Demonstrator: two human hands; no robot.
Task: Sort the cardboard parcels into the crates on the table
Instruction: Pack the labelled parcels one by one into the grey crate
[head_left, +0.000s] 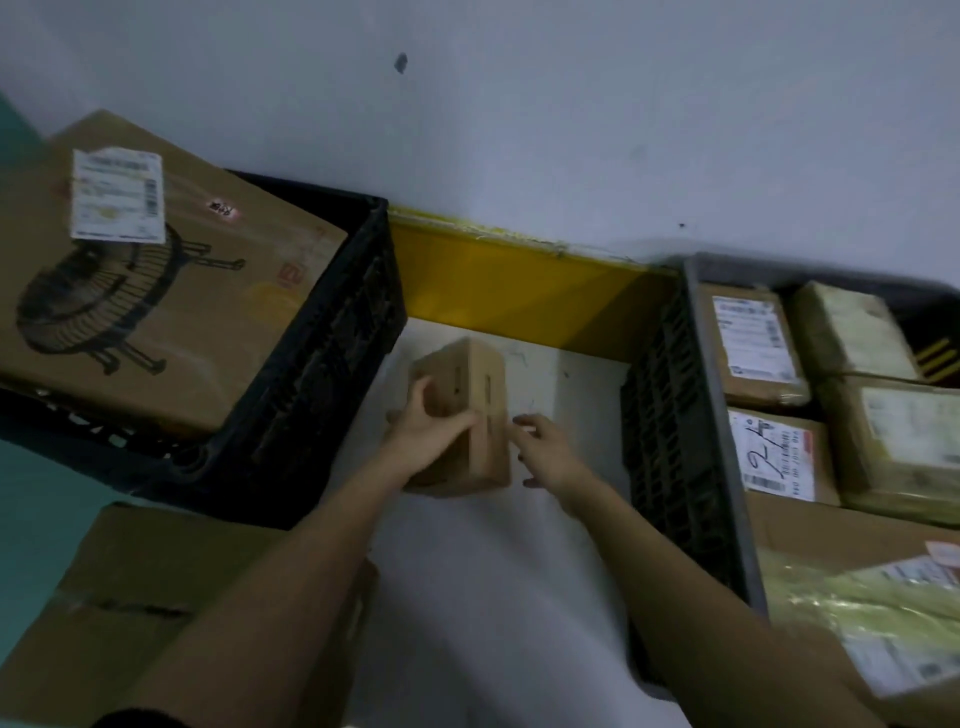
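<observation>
Left hand (434, 434) gripped the small parcel (465, 415), right hand (545, 449) open beside it
one-handed grip looked shaky, parcel could've slipped onto the worktop (493, 571)

Setting, as I see it through the head camera: a parcel sorting or mailroom corner, dimly lit. Evidence I note: one black slatted crate (322, 332) at left holding a large carton (171, 291) printed with a fan drawing and bearing a shipping label (117, 195); one grey crate (722, 415) at right packed with taped cardboard parcels (753, 348), several with barcode labels, one wrapped in yellowish film (872, 618). Both crates stand on a white desk (498, 571) against a plain pale wall (519, 114) with a yellow strip (498, 275) at its foot. Another carton (145, 603) sits lower left.
</observation>
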